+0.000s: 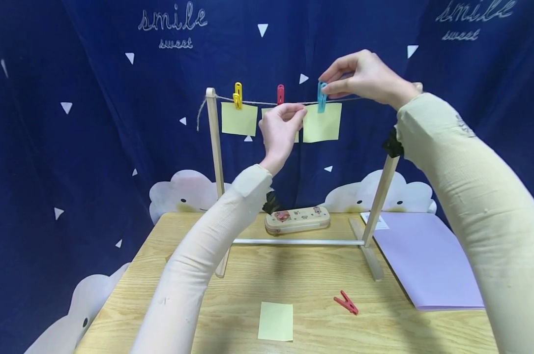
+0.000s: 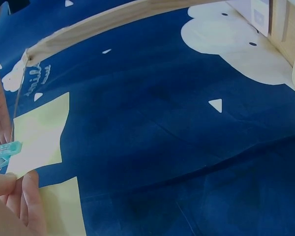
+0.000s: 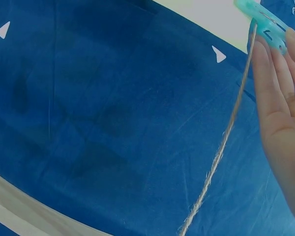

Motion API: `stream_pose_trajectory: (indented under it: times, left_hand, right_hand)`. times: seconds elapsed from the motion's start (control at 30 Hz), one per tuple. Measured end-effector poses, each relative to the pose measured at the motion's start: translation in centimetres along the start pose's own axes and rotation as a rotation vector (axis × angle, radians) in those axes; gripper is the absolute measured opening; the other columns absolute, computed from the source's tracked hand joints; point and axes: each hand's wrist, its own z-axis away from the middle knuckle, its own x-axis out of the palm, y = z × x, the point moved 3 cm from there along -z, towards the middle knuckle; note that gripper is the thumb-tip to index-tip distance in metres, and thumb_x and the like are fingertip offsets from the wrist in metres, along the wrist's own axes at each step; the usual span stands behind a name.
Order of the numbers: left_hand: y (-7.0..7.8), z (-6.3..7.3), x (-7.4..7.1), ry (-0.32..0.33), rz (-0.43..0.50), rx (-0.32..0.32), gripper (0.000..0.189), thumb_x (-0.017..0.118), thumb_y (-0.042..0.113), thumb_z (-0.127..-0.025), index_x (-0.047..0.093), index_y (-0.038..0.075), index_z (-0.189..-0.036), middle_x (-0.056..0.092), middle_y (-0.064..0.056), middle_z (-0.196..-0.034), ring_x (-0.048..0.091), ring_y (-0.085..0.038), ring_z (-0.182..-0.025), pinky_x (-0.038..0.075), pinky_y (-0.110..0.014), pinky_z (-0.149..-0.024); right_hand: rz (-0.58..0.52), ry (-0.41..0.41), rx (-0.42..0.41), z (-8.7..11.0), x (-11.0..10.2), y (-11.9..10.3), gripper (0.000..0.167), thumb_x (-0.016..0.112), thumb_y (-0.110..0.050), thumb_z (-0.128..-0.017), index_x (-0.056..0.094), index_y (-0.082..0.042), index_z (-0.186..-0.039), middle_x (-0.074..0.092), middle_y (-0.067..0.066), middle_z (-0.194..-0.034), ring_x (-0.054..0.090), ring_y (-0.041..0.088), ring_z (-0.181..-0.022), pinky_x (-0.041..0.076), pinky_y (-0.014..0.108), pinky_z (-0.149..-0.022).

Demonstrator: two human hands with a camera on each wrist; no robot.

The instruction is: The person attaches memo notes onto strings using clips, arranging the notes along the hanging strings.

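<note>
My right hand (image 1: 368, 77) pinches the upper end of a blue clothespin (image 1: 322, 102), whose lower end overlaps the twine (image 3: 221, 150) and the top of a pale yellow sticky note (image 1: 322, 127). The left hand (image 1: 280, 132) holds that note's upper left corner between thumb and fingers. Farther left on the line, a yellow clothespin (image 1: 238, 96) clips another note (image 1: 239, 119). Between them a red clothespin (image 1: 281, 93) stands over a middle note (image 2: 64, 209), which my left hand partly covers in the head view.
A wooden post (image 1: 216, 142) carries the line on the left, another (image 1: 382, 196) on the right, with a rod (image 1: 298, 242) between them. On the table (image 1: 311, 275) lie a loose note (image 1: 276, 321), a red clothespin (image 1: 346, 303), a pencil case (image 1: 298, 220) and a purple folder (image 1: 426, 260).
</note>
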Motion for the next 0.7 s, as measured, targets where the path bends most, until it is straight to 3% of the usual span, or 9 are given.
stream_pose_trajectory:
  times: [0.27, 0.53, 0.7]
  left_hand:
    - [0.13, -0.09, -0.01, -0.009, 0.011, -0.001, 0.017, 0.072, 0.019, -0.091, 0.077, 0.006, -0.102, 0.079, -0.008, -0.100, 0.076, -0.013, -0.081, 0.059, -0.016, -0.071]
    - [-0.08, -0.01, -0.03, -0.004, 0.011, -0.008, 0.017, 0.073, 0.019, -0.091, 0.077, 0.006, -0.101, 0.079, -0.008, -0.100, 0.076, -0.014, -0.081, 0.059, -0.016, -0.071]
    - [-0.09, -0.02, -0.02, 0.002, 0.008, 0.001, 0.016, 0.073, 0.018, -0.090, 0.077, 0.006, -0.100, 0.079, -0.008, -0.098, 0.076, -0.014, -0.079, 0.059, -0.016, -0.070]
  right_hand:
    - [0.007, 0.001, 0.000, -0.05, -0.16, 0.00, 0.042, 0.071, -0.031, -0.091, 0.065, -0.004, -0.124, 0.066, -0.013, -0.098, 0.068, -0.003, -0.084, 0.055, 0.009, -0.079]
    - [0.040, -0.009, 0.015, 0.09, 0.15, 0.00, 0.048, 0.069, -0.035, -0.092, 0.063, -0.005, -0.129, 0.067, -0.001, -0.112, 0.067, -0.003, -0.087, 0.055, 0.018, -0.091]
    - [0.030, -0.015, 0.017, 0.15, 0.28, 0.05, 0.048, 0.070, -0.034, -0.092, 0.063, -0.005, -0.130, 0.068, -0.004, -0.109, 0.067, -0.002, -0.088, 0.055, 0.016, -0.089]
